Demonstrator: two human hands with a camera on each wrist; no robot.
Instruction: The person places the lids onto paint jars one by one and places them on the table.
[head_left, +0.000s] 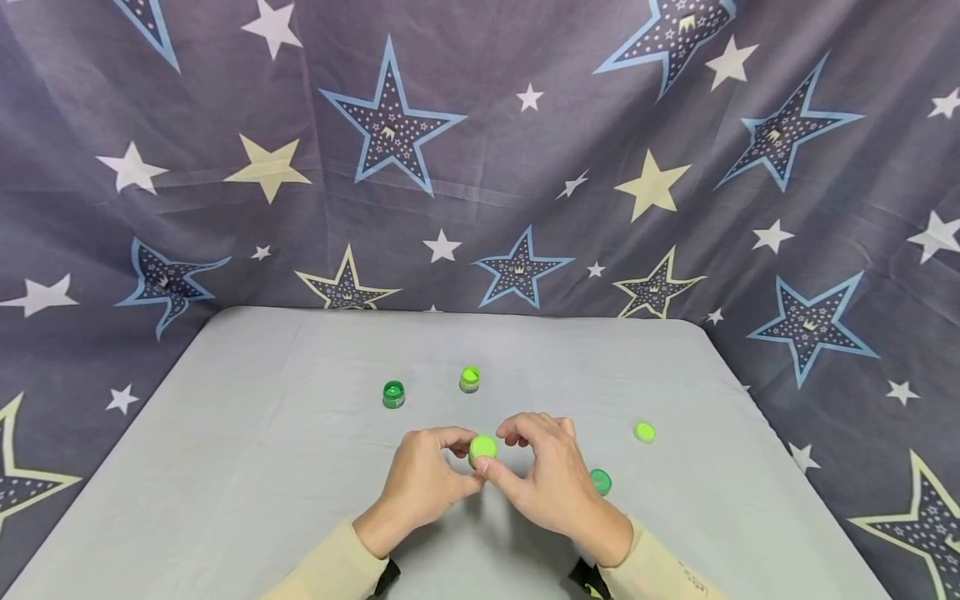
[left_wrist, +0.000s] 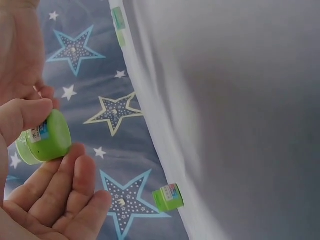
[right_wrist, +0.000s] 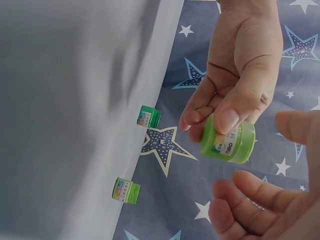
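My left hand (head_left: 422, 477) pinches a small light-green jar (right_wrist: 224, 142) between thumb and fingers, its label showing below a paler, translucent lid (right_wrist: 245, 143). The jar stands upright, lifted off the table. Facing it is my right hand (head_left: 553, 483), fingers loosely bent around its side. A gap shows between those fingers and the jar in the right wrist view. From the head view the right thumb overlaps the lid's near edge. Beyond the hands stand two small uncapped jars, one light green (head_left: 469, 380) and one dark green (head_left: 393, 395).
A dark-green lid (head_left: 601, 481) lies beside my right wrist, and a light-green lid (head_left: 644, 432) lies farther right. Pale grey cloth covers the table (head_left: 247, 417). Behind it hangs a star-patterned curtain (head_left: 450, 200).
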